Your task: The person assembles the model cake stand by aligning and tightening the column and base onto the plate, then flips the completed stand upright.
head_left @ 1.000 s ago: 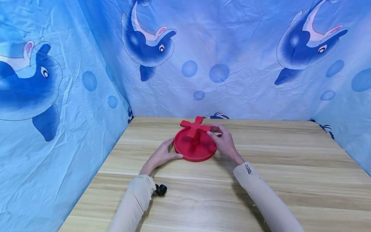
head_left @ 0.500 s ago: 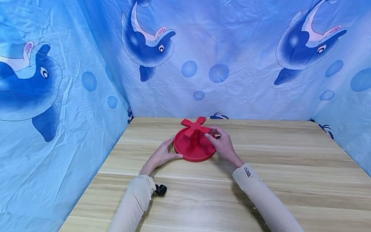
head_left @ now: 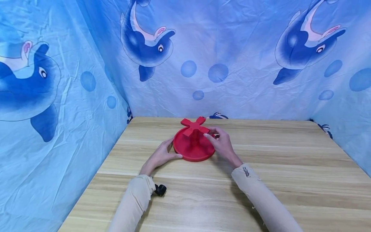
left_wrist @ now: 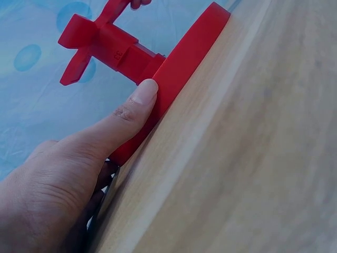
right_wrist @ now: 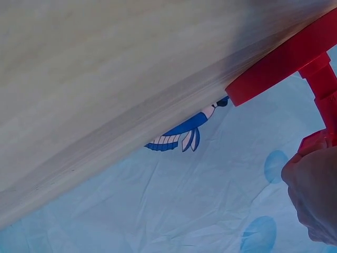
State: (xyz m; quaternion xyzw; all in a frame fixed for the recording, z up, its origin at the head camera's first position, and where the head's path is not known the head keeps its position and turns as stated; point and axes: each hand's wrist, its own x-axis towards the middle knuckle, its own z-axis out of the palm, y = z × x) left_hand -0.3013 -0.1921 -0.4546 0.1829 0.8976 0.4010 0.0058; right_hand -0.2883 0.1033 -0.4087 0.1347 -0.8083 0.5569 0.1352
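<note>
A shallow red round base (head_left: pixel 184 151) lies on the wooden table, with a short red post (head_left: pixel 196 138) rising from its middle. On top of the post sits a red four-armed cross piece (head_left: pixel 194 126). My left hand (head_left: pixel 160 156) grips the base's left rim, its thumb at the front edge and its fingers round the far side. In the left wrist view the thumb presses the side of the base (left_wrist: pixel 190 58). My right hand (head_left: pixel 222 144) pinches the right arm of the cross piece between thumb and fingers. That hand (right_wrist: pixel 316 192) hides the arm's tip in the right wrist view.
The wooden table (head_left: pixel 278 161) reaches out on both sides of the base. Blue dolphin-printed cloth (head_left: pixel 249 74) hangs behind it and along the left and right sides. A small black object (head_left: pixel 160 189) shows at the left sleeve cuff.
The cross piece has turned slightly clockwise as seen from above. My right hand has moved a little left and nearer with its arm. The left hand and the base have stayed put.
</note>
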